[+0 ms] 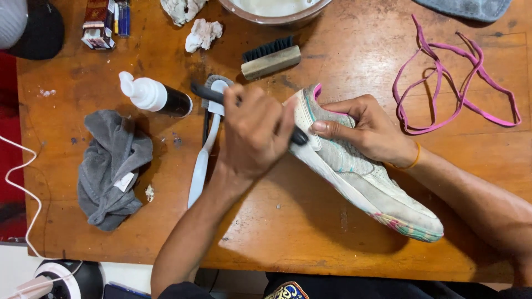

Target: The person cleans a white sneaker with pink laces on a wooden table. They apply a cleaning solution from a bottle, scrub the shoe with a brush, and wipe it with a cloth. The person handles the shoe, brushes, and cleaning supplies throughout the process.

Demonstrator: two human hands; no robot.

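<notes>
Here I see my left hand [252, 130] closed in a fist around a dark, slim-handled brush [213, 95], its tip pressed to the scuffed white fabric sneaker [360, 177] with pink lining and a speckled toe. My right hand [371, 130] grips the shoe's heel, fingers curled over the collar, holding it on the worn wooden table [310, 232]. A crumpled grey cloth [111, 166] lies left of my left hand, and a looped pink lace [449, 83] lies beyond my right.

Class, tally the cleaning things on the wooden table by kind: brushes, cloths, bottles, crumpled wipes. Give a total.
Brushes: 3 (wooden brush, white-handled brush, dark brush in the left hand)
Cloths: 1 (grey cloth)
Bottles: 1 (pump bottle)
Crumpled wipes: 2 ()
Total: 7
</notes>
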